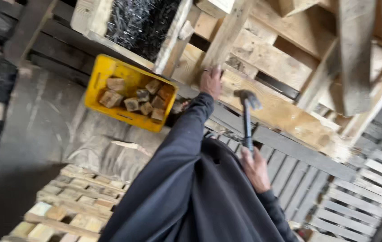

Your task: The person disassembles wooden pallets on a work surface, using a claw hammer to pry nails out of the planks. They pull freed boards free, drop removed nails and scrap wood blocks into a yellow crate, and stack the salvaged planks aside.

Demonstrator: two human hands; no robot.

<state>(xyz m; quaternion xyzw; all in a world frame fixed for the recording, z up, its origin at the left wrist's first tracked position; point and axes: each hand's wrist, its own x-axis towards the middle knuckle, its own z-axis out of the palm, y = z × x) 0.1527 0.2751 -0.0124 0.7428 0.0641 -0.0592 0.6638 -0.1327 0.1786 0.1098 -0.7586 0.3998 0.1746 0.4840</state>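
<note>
Hammer (247, 117), dark handle, seemingly steel head.

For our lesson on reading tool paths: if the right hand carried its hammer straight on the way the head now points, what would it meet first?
Most likely the pale plank of the wooden pallet: the right hand holds the hammer with its head just above that plank, near the left hand. Depth is unclear.

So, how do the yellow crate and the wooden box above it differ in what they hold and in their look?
The yellow crate is plastic and holds chunky wooden blocks; the wooden box is bare pale timber and holds a dark heap of nails. The crate shows whole, while the box is cut off by the picture's top edge. Both are open-topped and lie left of the left hand; the right hand holds a hammer.
</note>
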